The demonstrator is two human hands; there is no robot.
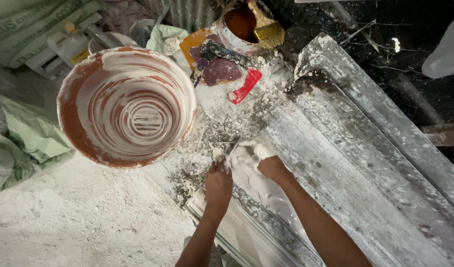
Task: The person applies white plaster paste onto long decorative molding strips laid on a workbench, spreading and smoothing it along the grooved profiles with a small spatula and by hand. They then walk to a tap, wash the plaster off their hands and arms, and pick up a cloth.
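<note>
Across the right of the view we are seeing two long grey moulding strips crusted with white plaster (365, 148) running on a diagonal from the top centre down to the bottom right corner. Left of them we are looking down into a big round terracotta-coloured bucket smeared inside with white plaster rings (126, 106), standing on a floor that is lying under a thick coat of white powder (78, 212). Crumpled pale green sacks (29, 143) are lying against the bucket's left side.

Behind the bucket, at the top of the view, a smaller round tin with a rusty brown inside (239, 24) is carrying a yellow-handled flat brush (266, 27) across its rim, and a small red plastic scraper (245, 85) is lying just below it beside a stained dark rag (217, 66).

Near the middle we are pressing a wet white plaster lump (249, 153) onto the near strip. Our right hand (266, 160), coated in plaster, is curling over that lump and gripping it. Our left hand (218, 180) is closing its fingers on a small white bit at the strip's edge, just beside the right; we cannot tell what that bit is.
</note>
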